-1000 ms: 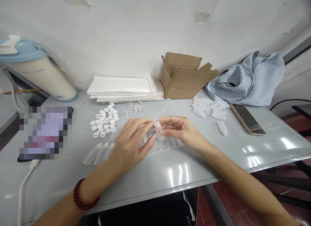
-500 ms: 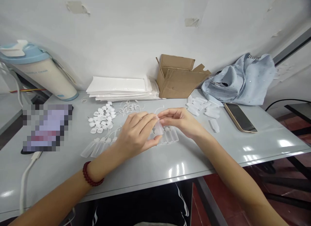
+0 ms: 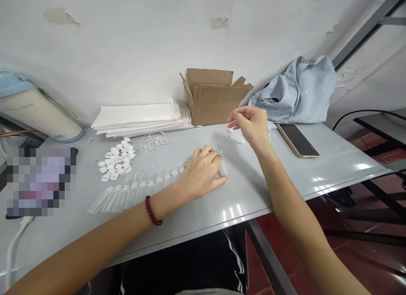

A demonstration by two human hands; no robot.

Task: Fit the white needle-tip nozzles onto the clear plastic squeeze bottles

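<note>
As L hand (image 3: 203, 170) covers btl (image 3: 223, 169), R hand (image 3: 253, 123) up, grips unclear, other btls (image 3: 122, 199) slanted lengthwise, necks (image 3: 133, 185) away

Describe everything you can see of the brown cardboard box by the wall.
The box is plain brown cardboard, upright on the glossy grey table, its top flaps open, one at the right notched. A stack of flat white packets adjoins its left side. The bare right hand partly hides its lower right corner; its inside is hidden.
</note>
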